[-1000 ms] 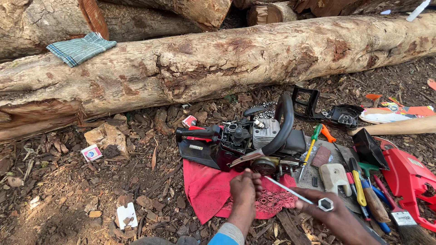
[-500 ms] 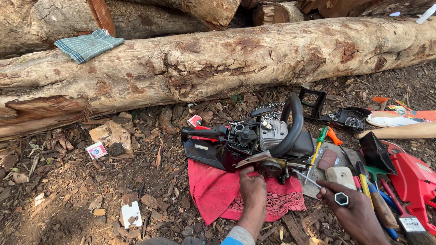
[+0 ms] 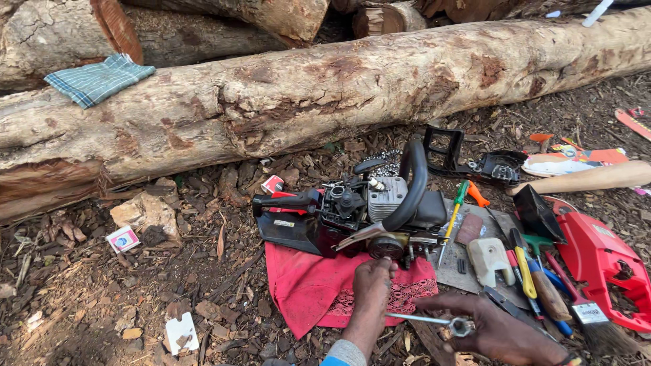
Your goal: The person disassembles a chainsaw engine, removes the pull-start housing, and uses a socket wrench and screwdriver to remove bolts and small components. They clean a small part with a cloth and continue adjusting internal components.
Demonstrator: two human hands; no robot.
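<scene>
A stripped chainsaw body (image 3: 352, 217) sits on the ground in front of a long peeled log (image 3: 325, 95), resting partly on a red cloth (image 3: 319, 285) spread over bark chips and dirt. Its black loop handle arches over the exposed silver engine.

The left hand (image 3: 373, 281) reaches up from six o'clock, its fingers pressed against the round part at the underside of the saw body; the grip is closed loosely against that part, though whether it actually pinches anything cannot be told from here. The right hand (image 3: 498, 332), at about four o'clock from the saw, has its grip wrapped around a metal socket wrench (image 3: 434, 320) (a T-shaped tool, shaft pointing toward nine o'clock), held just above the cloth's edge and clear of the saw.

At three o'clock from the saw lie several loose tools: a green-handled screwdriver (image 3: 453, 220), a yellow-handled screwdriver (image 3: 523, 268), a brush (image 3: 590, 318), and a cream plastic part (image 3: 489, 259). Farther toward three o'clock lies the red saw cover (image 3: 600, 261). A black handle frame (image 3: 475, 159) rests at one o'clock, touching the log's base. A folded checked cloth (image 3: 98, 78) lies on the log at ten o'clock.
</scene>
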